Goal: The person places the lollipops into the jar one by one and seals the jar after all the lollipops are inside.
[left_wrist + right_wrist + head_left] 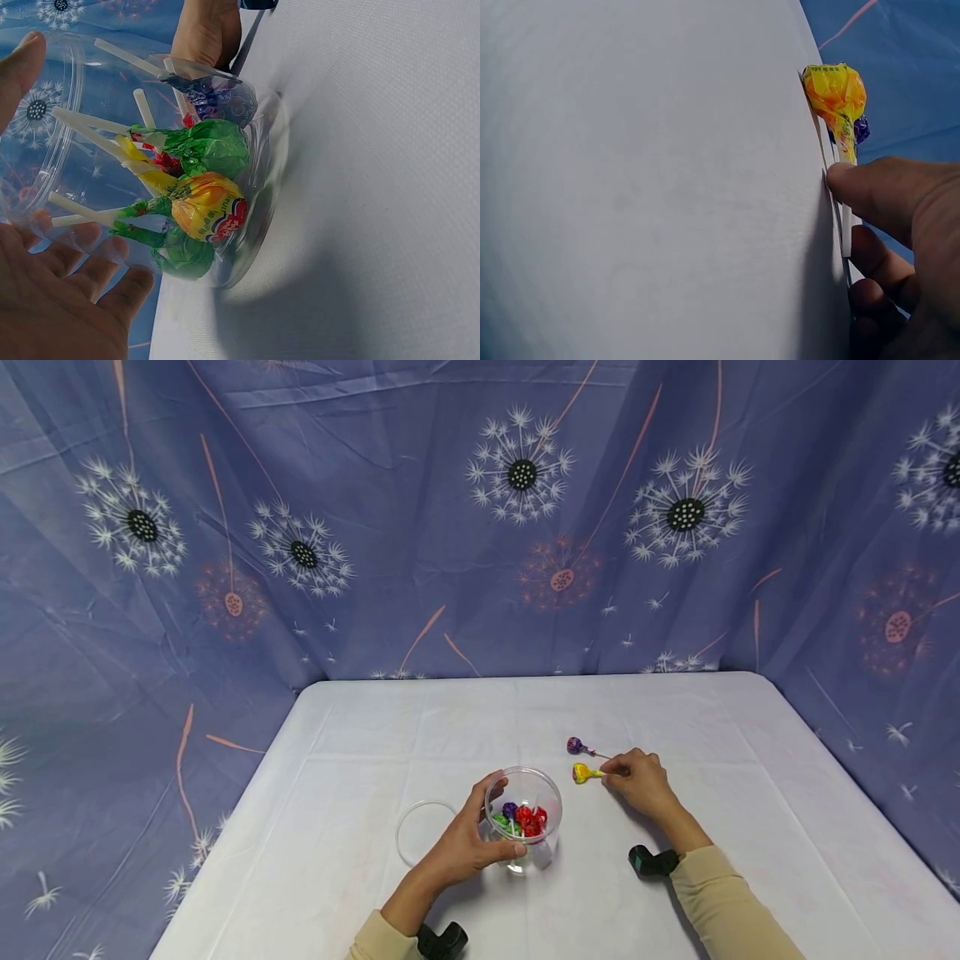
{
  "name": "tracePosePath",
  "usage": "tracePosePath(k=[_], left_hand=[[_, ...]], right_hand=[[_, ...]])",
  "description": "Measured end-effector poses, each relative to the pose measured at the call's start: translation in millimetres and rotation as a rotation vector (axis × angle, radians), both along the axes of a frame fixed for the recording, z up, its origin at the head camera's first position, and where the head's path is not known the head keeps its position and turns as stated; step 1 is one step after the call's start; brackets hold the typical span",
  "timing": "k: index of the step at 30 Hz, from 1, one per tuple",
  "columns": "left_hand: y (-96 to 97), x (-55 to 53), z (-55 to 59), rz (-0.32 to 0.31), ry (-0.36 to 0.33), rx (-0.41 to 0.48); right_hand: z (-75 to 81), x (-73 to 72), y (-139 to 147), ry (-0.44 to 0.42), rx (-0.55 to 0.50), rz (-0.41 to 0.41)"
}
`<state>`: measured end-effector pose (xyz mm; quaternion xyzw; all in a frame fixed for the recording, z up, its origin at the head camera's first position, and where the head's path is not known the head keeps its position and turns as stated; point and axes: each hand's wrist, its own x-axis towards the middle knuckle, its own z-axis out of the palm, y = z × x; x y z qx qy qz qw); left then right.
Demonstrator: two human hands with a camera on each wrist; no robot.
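My left hand [463,850] grips a clear plastic cup [557,793] round its side, thumb toward me. Red, green and purple lollipops show through its mouth. In the left wrist view, a yellow-orange lollipop [210,204] lies among green lollipops [216,147] and a purple one [225,101], sticks toward the mouth. To the right of the cup, my right hand [639,783] pinches the white stick of a yellow lollipop [582,773] close over the table. Just behind it lies a purple lollipop [575,746], its stick reaching toward my fingers.
A round clear lid [397,833] lies left of the cup, partly behind my left hand. White cloth covers the table [420,727]. A blue dandelion-print curtain [420,527] hangs behind and at both sides. Black devices [651,862] are strapped at both wrists.
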<state>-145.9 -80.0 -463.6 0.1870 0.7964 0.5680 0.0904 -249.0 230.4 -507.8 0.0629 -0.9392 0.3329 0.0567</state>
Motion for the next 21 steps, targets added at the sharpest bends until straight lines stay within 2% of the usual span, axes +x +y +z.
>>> tracePosePath(k=[14,21], left_hand=[[0.0,0.0,-0.9,-0.003,-0.006,-0.002],[-0.1,0.2,-0.2,0.002,-0.006,-0.002]], right_hand=[[-0.8,2.9,-1.3,0.018,0.008,-0.001],[0.8,4.2,0.3,0.015,-0.027,0.012]])
